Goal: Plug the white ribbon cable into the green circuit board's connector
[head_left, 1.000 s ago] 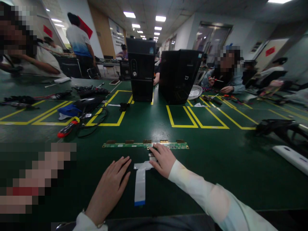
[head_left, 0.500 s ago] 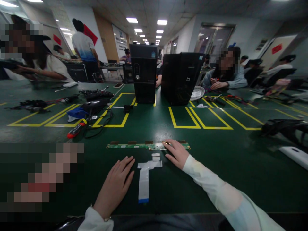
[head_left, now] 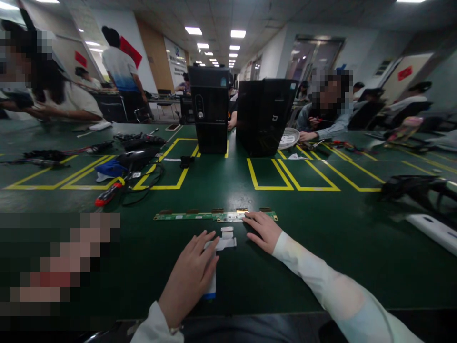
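A long narrow green circuit board lies on the green table in front of me. Just below it lies a white flat ribbon cable with a blue end near the table edge. My left hand rests flat on the cable's long strip, fingers stretched out and covering most of it. My right hand lies with fingers spread, its fingertips touching the board's right part near a white connector area. Neither hand grips anything.
Two black computer towers stand at the back centre. Cables, a red-handled tool and black devices lie at the left. Yellow tape marks boxes on the table. Other people work at the far edge. A white part lies at right.
My left hand has slid right from the bare table onto the ribbon cable. My right hand left the cable's top end a second ago and rests at the board's right part.
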A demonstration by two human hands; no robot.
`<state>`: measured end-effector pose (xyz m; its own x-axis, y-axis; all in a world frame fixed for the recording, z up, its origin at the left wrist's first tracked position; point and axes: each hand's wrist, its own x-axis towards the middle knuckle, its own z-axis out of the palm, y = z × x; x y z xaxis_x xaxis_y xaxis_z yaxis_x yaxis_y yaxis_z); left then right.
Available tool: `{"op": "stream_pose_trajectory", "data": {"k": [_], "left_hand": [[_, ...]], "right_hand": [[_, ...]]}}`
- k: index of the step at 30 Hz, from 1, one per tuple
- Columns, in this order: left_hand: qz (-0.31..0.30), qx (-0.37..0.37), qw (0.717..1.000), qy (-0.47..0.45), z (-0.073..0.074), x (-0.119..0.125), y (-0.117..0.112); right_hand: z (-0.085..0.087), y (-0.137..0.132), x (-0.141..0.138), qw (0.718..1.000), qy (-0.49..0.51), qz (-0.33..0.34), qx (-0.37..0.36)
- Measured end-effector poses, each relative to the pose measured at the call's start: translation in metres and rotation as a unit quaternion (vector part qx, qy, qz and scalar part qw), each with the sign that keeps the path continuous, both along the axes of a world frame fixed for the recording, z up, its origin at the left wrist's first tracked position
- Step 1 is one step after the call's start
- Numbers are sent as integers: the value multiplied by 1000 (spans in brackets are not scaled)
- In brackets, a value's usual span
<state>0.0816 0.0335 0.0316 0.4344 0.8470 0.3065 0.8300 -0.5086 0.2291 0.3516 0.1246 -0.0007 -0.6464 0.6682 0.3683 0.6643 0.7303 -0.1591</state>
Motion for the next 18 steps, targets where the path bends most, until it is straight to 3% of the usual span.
{"op": "stream_pose_trajectory", "data": {"k": [3,6,18], "left_hand": [[-26,-6,1000,8,3,21,4],[-4,-7,1000,27,0,35,8],[-9,3,998,54,-6,61,5]], "right_hand": [[2,-1,-1,1000,2,-2,-4],[2,-4,-4,1000,4,-1,-11],[9,-8,-12,1000,7,-11,-25]]}}
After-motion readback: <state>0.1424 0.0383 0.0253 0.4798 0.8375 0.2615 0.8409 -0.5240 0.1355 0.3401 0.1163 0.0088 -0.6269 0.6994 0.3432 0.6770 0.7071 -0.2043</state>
